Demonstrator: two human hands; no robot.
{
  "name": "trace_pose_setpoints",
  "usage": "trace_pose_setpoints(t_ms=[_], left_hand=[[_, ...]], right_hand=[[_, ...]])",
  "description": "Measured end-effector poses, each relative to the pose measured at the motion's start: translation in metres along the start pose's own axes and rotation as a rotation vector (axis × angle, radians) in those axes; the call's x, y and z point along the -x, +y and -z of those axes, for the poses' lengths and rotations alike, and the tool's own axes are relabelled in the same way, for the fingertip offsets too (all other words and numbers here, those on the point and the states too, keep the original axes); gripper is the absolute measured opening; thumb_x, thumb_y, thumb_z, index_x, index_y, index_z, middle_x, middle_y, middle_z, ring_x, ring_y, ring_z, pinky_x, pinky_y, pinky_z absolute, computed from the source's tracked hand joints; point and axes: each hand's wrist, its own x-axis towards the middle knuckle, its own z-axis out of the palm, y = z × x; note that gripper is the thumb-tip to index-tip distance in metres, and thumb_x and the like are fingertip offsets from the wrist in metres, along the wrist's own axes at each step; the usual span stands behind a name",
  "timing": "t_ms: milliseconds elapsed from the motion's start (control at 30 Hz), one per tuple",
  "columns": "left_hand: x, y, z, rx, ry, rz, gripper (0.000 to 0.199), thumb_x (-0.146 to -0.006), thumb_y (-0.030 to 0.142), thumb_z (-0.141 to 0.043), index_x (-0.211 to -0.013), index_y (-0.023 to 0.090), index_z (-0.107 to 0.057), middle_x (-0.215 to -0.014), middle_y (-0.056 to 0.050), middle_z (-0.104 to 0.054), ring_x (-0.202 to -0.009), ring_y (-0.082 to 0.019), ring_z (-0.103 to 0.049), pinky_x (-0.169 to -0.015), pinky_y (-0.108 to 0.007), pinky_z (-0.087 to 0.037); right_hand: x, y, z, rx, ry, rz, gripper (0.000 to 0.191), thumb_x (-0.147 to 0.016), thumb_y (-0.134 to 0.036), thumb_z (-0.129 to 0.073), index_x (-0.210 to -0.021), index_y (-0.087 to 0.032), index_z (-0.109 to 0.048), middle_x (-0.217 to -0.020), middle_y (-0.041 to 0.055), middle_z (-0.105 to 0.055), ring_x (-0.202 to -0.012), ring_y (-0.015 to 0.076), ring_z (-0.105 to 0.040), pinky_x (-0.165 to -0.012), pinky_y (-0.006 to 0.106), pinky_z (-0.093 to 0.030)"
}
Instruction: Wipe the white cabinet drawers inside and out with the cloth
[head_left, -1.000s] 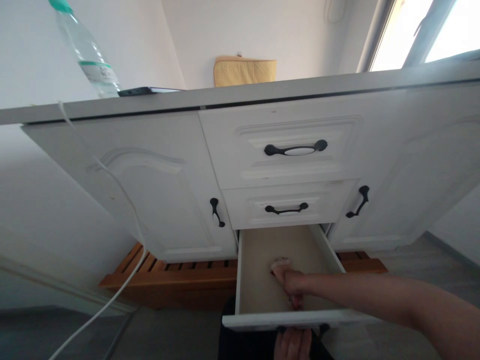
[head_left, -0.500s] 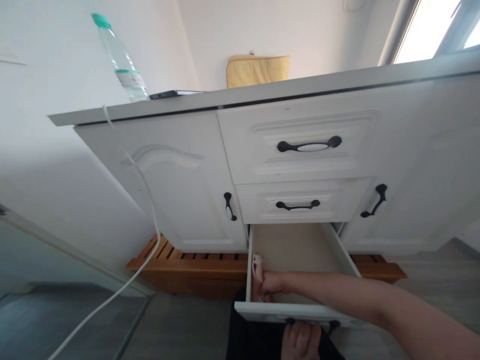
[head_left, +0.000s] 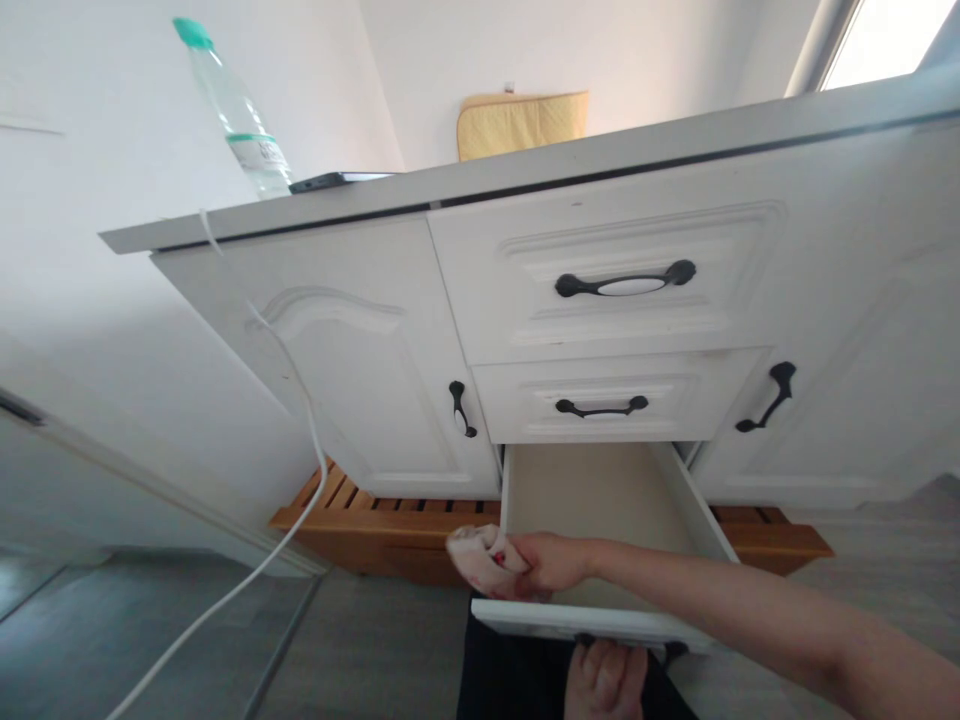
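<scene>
The bottom drawer (head_left: 600, 615) of a white cabinet is pulled out. My right hand (head_left: 555, 562) reaches across it from the right, closed on a folded pale cloth (head_left: 480, 560) with reddish marks. The cloth is at the drawer's left side, overlapping its left wall in view. Below the drawer front, my left hand (head_left: 606, 680) has its fingers curled around the black drawer handle (head_left: 671, 652), which they partly hide. Inside the drawer, the pale bottom (head_left: 585, 490) shows behind my right forearm.
Above are two closed drawers with black handles (head_left: 626, 283). A green-capped bottle (head_left: 240, 120) and a dark flat device (head_left: 322, 182) stand on the countertop (head_left: 525, 170). A white cable (head_left: 319, 440) hangs down at the left. A slatted wooden piece (head_left: 390, 525) lies under the cabinet.
My right hand has lifted the cloth from inside the drawer's left side, up and leftward to the drawer wall. My left hand stays at the handle. The view has shifted slightly.
</scene>
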Motion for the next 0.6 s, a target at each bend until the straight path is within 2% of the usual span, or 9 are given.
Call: trace_pose_setpoints(t_ms=[67,167,267,333,400,500,600], left_hand=[[0.003,-0.002,0.002,-0.012,-0.052,-0.025,0.025,-0.084,0.017,-0.058,-0.098,0.029,-0.075,-0.080,0.004,-0.074,-0.080,-0.013,-0.067,-0.084,-0.031,-0.047],[0.004,-0.006,0.007,-0.016,-0.114,-0.063,0.025,-0.085,0.020,-0.057,-0.101,0.029,-0.075,-0.084,0.004,-0.075,-0.084,-0.013,-0.067,-0.083,-0.032,-0.048],[0.001,-0.010,0.011,0.011,-0.148,-0.097,0.028,-0.088,0.019,-0.056,-0.106,0.029,-0.075,-0.089,0.004,-0.076,-0.088,-0.013,-0.067,-0.085,-0.032,-0.047],[-0.004,-0.010,0.013,0.017,-0.161,-0.102,0.028,-0.091,0.019,-0.054,-0.107,0.029,-0.075,-0.090,0.005,-0.076,-0.089,-0.012,-0.067,-0.086,-0.032,-0.046],[-0.007,-0.011,0.013,0.019,-0.152,-0.094,0.028,-0.094,0.020,-0.052,-0.107,0.029,-0.075,-0.088,0.005,-0.076,-0.087,-0.012,-0.067,-0.086,-0.032,-0.046],[-0.005,-0.012,0.013,0.034,-0.144,-0.110,0.029,-0.095,0.018,-0.051,-0.107,0.029,-0.075,-0.086,0.004,-0.076,-0.086,-0.012,-0.068,-0.086,-0.032,-0.046],[0.005,-0.015,0.010,0.030,-0.132,-0.102,0.032,-0.089,0.013,-0.055,-0.108,0.030,-0.075,-0.084,0.004,-0.076,-0.084,-0.013,-0.068,-0.088,-0.031,-0.047]], right_hand=[[-0.007,-0.014,0.002,0.221,-0.037,0.060,0.048,-0.062,-0.013,-0.072,-0.107,-0.025,-0.069,-0.094,-0.0023,-0.065,-0.083,0.0172,-0.057,-0.068,0.024,-0.040],[-0.019,-0.032,0.005,0.435,-0.133,0.106,0.042,-0.058,-0.007,-0.067,-0.097,-0.021,-0.069,-0.097,-0.0015,-0.061,-0.078,0.0141,-0.052,-0.064,0.023,-0.035],[-0.022,-0.041,0.008,0.320,-0.245,0.102,0.036,-0.056,-0.005,-0.060,-0.089,-0.018,-0.067,-0.083,-0.0045,-0.057,-0.070,0.0114,-0.049,-0.058,0.020,-0.035],[-0.016,-0.042,0.012,0.204,-0.314,0.084,0.037,-0.058,-0.009,-0.058,-0.093,-0.019,-0.067,-0.073,-0.0068,-0.053,-0.065,0.0110,-0.049,-0.055,0.019,-0.038],[-0.005,-0.040,0.017,0.037,-0.336,0.021,0.044,-0.059,-0.013,-0.059,-0.102,-0.021,-0.068,-0.072,-0.0076,-0.054,-0.063,0.0110,-0.051,-0.054,0.019,-0.040],[0.024,-0.031,0.026,-0.145,-0.271,-0.121,0.052,-0.058,-0.014,-0.060,-0.108,-0.022,-0.071,-0.080,-0.0052,-0.064,-0.067,0.0128,-0.059,-0.055,0.019,-0.045],[0.069,-0.015,0.037,-0.136,-0.147,-0.233,0.032,-0.063,-0.020,-0.061,-0.092,-0.019,-0.073,-0.077,-0.0008,-0.069,-0.065,0.0151,-0.062,-0.057,0.023,-0.050]])
